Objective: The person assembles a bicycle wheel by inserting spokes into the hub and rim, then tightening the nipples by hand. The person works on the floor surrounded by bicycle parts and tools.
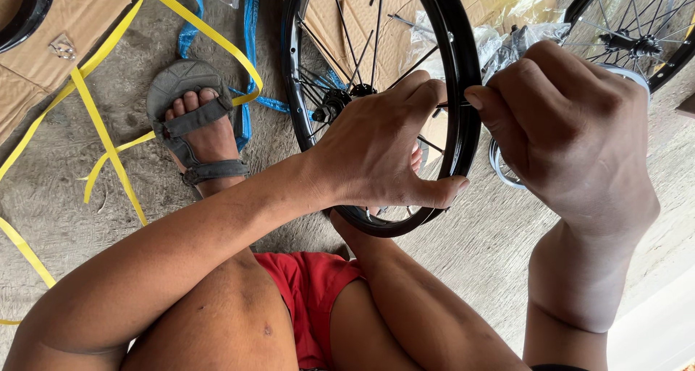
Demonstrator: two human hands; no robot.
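A small black bicycle wheel [463, 67] with thin spokes and a dark hub [331, 104] stands upright on the concrete floor in front of me. My left hand [380, 150] grips its rim from the inner side, thumb hooked under the rim near the bottom. My right hand [568, 125] is closed on the outer side of the rim, its fingers pinching a small part at the rim; what it pinches is hidden. My foot in a grey sandal [190, 121] rests to the left of the wheel.
Yellow packing straps [108, 150] and a blue strap [250, 23] lie on the floor at left. Flattened cardboard [65, 16] lies at top left and behind the wheel. A second spoked wheel [637, 38] and clear plastic wrap [517, 41] sit at top right.
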